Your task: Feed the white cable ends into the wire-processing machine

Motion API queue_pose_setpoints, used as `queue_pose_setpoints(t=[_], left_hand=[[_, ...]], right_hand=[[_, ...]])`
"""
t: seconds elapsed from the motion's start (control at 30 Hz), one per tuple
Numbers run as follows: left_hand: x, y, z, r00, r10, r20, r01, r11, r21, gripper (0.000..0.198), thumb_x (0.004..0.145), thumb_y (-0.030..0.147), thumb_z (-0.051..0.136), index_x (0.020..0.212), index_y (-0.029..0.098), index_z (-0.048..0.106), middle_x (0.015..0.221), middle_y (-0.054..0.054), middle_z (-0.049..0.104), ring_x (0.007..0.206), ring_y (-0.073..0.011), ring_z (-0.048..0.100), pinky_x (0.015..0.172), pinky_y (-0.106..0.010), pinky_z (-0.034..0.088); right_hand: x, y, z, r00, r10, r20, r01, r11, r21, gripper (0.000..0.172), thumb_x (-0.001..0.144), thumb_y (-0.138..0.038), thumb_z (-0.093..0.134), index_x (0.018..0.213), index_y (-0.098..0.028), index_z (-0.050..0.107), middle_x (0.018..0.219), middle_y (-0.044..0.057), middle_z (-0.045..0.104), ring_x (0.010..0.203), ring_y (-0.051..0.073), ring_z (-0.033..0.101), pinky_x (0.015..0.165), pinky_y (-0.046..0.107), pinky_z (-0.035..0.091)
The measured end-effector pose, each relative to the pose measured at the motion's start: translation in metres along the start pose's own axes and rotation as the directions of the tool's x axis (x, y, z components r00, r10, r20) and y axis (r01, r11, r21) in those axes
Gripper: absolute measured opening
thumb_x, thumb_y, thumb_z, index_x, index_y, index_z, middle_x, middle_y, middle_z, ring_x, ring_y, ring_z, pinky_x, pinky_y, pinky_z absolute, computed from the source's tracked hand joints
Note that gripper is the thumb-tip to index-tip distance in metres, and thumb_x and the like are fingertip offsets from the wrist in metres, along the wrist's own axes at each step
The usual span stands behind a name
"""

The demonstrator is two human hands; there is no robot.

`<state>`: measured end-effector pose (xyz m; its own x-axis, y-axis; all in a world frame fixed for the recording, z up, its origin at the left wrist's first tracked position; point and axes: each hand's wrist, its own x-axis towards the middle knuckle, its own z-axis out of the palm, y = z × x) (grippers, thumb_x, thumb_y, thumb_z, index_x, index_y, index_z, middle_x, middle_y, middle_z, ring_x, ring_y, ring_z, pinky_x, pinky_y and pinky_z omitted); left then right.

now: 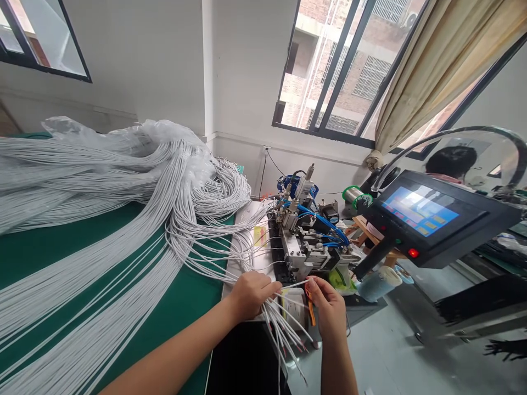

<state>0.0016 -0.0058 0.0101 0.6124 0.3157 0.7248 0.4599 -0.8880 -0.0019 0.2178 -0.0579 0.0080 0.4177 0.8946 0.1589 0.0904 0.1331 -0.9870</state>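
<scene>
My left hand is closed round a bunch of thin white cables, whose loose ends fan out below it, some with reddish tips. One cable runs from this fist to my right hand, which pinches it near its end. Just under my right fingertips is an orange-handled tool, partly hidden; I cannot tell whether the hand touches it. Beyond both hands stands a metal machine with blue air hoses. Several white cables lead across to its near left side.
Long bundles of white cable cover much of the green table, with clear plastic wrapping behind. To the right, a touchscreen panel juts out on an arm. A wire spool stands behind the machine. Another person is partly visible behind the panel.
</scene>
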Motion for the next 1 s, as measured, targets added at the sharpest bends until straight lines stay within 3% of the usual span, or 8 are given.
queue_pose_setpoints(t=[0.23,0.4,0.7,0.77,0.87,1.0], left_hand=[[0.000,0.000,0.000,0.999,0.000,0.042,0.000,1.000,-0.010,0.021,0.096,0.025,0.040,0.098,0.018,0.060,0.066,0.000,0.060,0.059,-0.0151,0.057,0.054,-0.027,0.039],[-0.001,-0.002,0.003,0.997,-0.013,0.082,0.011,1.000,0.020,0.026,0.095,0.018,0.036,0.109,0.018,0.058,0.082,-0.004,0.065,0.070,-0.0161,0.061,0.059,-0.029,0.041],[-0.002,-0.006,0.009,0.992,-0.066,0.106,0.058,0.996,0.074,0.027,0.088,0.010,0.043,0.107,0.020,0.060,0.081,-0.002,0.065,0.080,-0.0175,0.057,0.080,-0.036,0.037],[-0.002,-0.006,0.008,0.989,-0.079,0.127,0.069,0.994,0.086,0.033,0.086,0.008,0.044,0.112,0.021,0.059,0.081,-0.002,0.065,0.080,-0.0171,0.057,0.081,-0.036,0.035],[-0.002,-0.005,0.007,0.982,-0.095,0.162,0.077,0.991,0.112,0.042,0.082,0.006,0.045,0.118,0.024,0.057,0.080,-0.001,0.064,0.080,-0.0170,0.057,0.084,-0.037,0.033],[-0.002,-0.005,0.008,0.977,-0.109,0.185,0.084,0.987,0.134,0.041,0.082,0.007,0.048,0.118,0.025,0.057,0.079,-0.001,0.062,0.079,-0.0172,0.055,0.086,-0.037,0.031]], right_hand=[[0.001,0.008,0.007,0.998,-0.001,-0.058,0.001,1.000,-0.001,0.043,0.073,-0.053,0.070,0.091,-0.015,0.074,0.079,0.008,0.070,0.074,0.023,0.062,0.062,0.029,0.047],[0.007,0.011,0.004,0.992,0.074,0.101,-0.091,0.979,0.183,0.034,0.073,-0.047,0.073,0.089,-0.017,0.073,0.073,0.005,0.066,0.062,0.016,0.055,0.053,0.025,0.041],[0.016,0.016,0.005,0.966,0.073,0.248,-0.128,0.969,0.212,0.031,0.075,-0.043,0.072,0.085,-0.014,0.072,0.070,0.004,0.061,0.048,0.008,0.036,0.046,0.023,0.028],[0.018,0.016,0.004,0.966,0.090,0.243,-0.134,0.976,0.170,0.031,0.074,-0.044,0.072,0.085,-0.015,0.071,0.069,0.003,0.062,0.048,0.008,0.036,0.046,0.022,0.027],[0.023,0.015,0.000,0.968,0.099,0.231,-0.107,0.994,0.024,0.033,0.072,-0.045,0.073,0.085,-0.015,0.070,0.073,0.005,0.065,0.054,0.012,0.045,0.049,0.023,0.032],[0.029,0.018,-0.005,0.961,0.024,0.277,0.036,0.977,-0.211,0.033,0.076,-0.047,0.068,0.085,-0.015,0.068,0.079,0.007,0.067,0.066,0.019,0.056,0.056,0.026,0.040]])
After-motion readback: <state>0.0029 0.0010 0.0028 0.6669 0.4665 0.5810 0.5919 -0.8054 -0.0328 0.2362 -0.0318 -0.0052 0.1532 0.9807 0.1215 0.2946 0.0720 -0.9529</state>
